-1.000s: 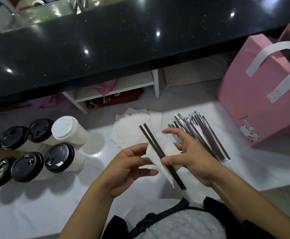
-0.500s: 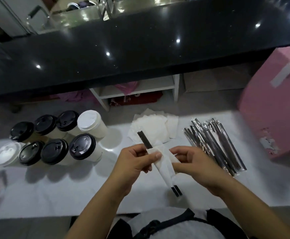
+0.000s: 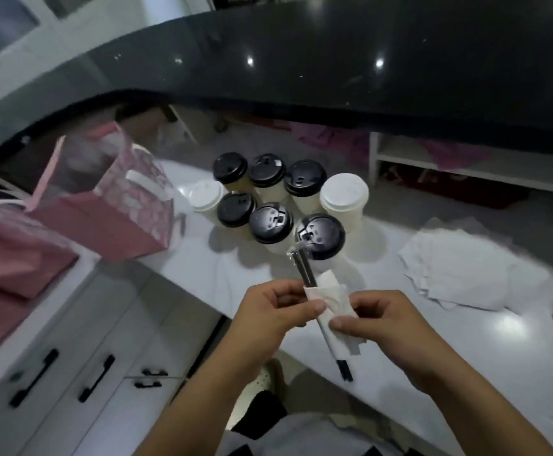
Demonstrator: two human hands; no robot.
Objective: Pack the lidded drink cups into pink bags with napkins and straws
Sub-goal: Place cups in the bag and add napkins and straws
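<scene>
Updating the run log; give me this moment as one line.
step: napkin wrapped round straws | left hand: grips napkin | right hand: pinches napkin | cups: on counter, unpacked | bags: left of cups

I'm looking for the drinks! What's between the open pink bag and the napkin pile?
In the head view, the lidded cups stand between the open pink bag and the napkin pile: six black lids, two white.

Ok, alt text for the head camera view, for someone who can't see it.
The left hand and right hand pinch a white napkin wrapped around two dark straws over a white counter. Eight lidded cups stand behind, pink bags at left.
</scene>
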